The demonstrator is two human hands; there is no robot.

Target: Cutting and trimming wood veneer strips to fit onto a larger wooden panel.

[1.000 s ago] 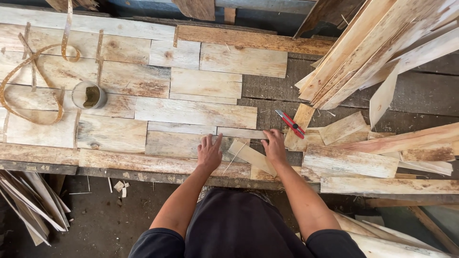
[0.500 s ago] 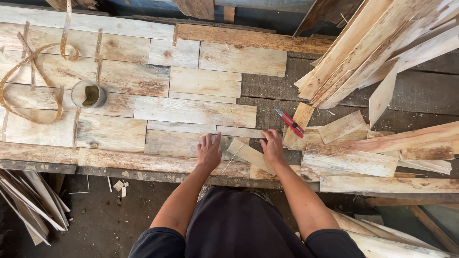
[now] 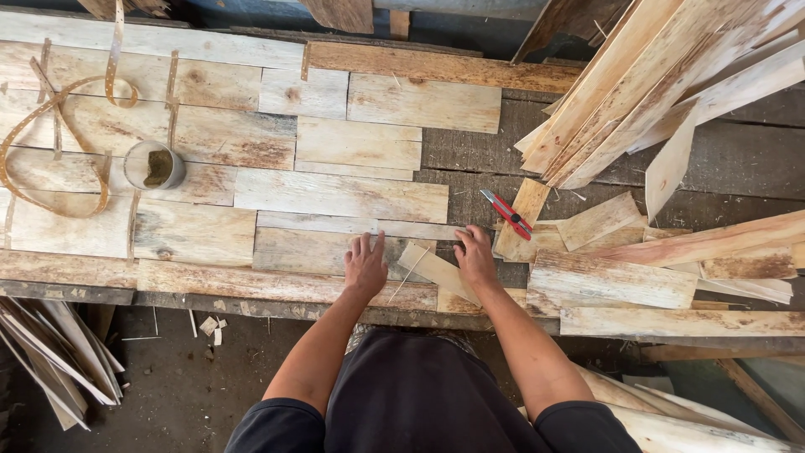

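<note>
Left hand [image 3: 366,267] lies flat, fingers spread, on a plank [image 3: 319,250]. Right hand [image 3: 475,257] presses open on a short slat [image 3: 436,270] lying tilted between both hands. A red cutter [image 3: 506,214] sits just beyond the right hand.

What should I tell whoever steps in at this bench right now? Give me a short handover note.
Left hand: flat, palm down on the fitted wooden boards, holding nothing.
Right hand: resting at the right end of a small angled wood strip, fingers on it, not gripping.
Nearby: red utility knife lies just beyond the right hand; loose offcuts piled to the right; small can and strapping band at left.
Done: boards laid edge to edge across the bench.
Left: the angled strip lies loose between the hands, not lined up with the boards.
</note>
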